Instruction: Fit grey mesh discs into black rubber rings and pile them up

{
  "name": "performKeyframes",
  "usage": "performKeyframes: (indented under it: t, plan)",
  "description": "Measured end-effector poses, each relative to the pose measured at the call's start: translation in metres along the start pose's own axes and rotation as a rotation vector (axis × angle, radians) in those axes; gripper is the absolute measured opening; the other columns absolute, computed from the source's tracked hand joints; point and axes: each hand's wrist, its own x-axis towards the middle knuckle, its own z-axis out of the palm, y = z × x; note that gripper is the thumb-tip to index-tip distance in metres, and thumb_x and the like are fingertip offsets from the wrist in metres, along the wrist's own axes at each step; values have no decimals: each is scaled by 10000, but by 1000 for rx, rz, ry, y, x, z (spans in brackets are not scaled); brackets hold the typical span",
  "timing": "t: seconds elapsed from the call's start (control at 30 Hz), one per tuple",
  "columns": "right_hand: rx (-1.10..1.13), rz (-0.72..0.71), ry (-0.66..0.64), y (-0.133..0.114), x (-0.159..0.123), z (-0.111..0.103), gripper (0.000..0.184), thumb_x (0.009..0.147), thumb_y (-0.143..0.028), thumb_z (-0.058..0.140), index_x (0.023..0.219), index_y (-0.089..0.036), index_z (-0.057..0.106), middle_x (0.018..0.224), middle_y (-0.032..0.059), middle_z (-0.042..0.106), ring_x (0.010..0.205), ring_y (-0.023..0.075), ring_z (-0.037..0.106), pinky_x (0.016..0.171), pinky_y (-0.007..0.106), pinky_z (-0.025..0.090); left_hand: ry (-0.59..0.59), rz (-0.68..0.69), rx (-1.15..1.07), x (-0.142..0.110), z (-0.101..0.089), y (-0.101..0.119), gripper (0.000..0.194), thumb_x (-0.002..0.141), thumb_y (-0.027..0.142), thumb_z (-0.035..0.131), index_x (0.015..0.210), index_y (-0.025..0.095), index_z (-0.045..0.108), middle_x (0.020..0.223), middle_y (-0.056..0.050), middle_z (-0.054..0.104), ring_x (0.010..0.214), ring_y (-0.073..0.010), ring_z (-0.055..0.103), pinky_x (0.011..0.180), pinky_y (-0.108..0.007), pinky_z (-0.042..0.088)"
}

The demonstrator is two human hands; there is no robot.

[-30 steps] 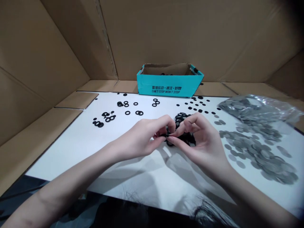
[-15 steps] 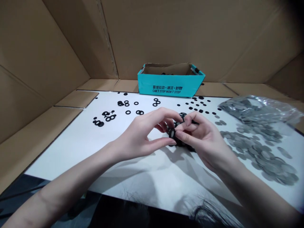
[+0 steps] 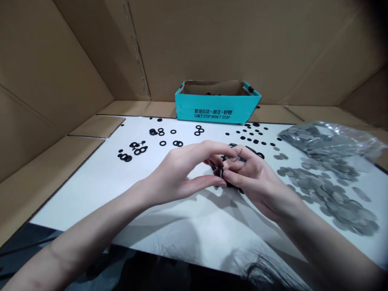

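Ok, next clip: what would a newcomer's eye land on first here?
The left hand and right hand meet over the white sheet, closed around black rubber rings. To the right spreads a large scatter of grey discs beside a clear plastic bag. At the far edge stands a teal cardboard box printed CAN'T STOP WON'T STOP.

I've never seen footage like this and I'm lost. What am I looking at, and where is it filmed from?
This view comes from a camera worn on a person's head, looking down at their own bare hands; no machine appears. The left hand and right hand meet around a small black ring, held in the fingers. More black rings lie on the white surface. To the right sits a heap of grey discs, beside a clear plastic bag. A teal box stands beyond the far edge, and cardboard walls surround everything.
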Motion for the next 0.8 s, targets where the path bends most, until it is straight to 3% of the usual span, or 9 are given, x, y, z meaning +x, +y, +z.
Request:
performKeyframes:
  t: [0.23, 0.37, 0.6, 0.7, 0.8]
  plan:
    - [68, 29, -2, 1, -1, 2, 498, 698, -403, 909, 884, -274, 465, 757, -44, 656, 690, 148, 621, 600, 264, 468, -23, 55, 74, 1, 0, -3, 340, 917, 269, 771, 1216, 222, 615, 1157, -75, 762, 1054, -203, 742, 934, -303, 581]
    - [89, 16, -56, 0, -1, 4, 481, 726, -360, 892, 900, -275, 452, 747, -65, 627, 609, 117, 543, 578, 258, 434, -62, 28, 71, 0, -1, -5, 310, 926, 126, 702, 1205, 236, 624, 1136, -50, 767, 1006, -186, 744, 906, -291, 577]
    - [86, -19, -171, 5, -3, 2, 436, 785, -339, 873, 930, -277, 466, 711, -75, 593, 628, 111, 531, 581, 242, 415, -251, -38, -9, 2, -11, 1, 392, 927, 12, 561, 1267, 206, 590, 1160, -79, 746, 1057, -195, 724, 936, -316, 589]
    - [113, -60, -89, 8, -1, 3, 449, 785, -347, 883, 937, -272, 467, 737, -64, 648, 633, 94, 529, 599, 232, 430, -147, -28, 24, 1, -8, 1, 343, 954, 88, 618, 1273, 198, 559, 1229, -97, 723, 1106, -204, 708, 965, -332, 582]
    - [128, -94, 28, 10, 0, 4, 499, 753, -365, 914, 935, -270, 459, 746, -62, 681, 634, 84, 542, 622, 232, 452, -14, -57, 62, -2, -1, -1, 301, 937, 187, 710, 1188, 205, 547, 1099, -55, 714, 924, -154, 710, 828, -273, 591]
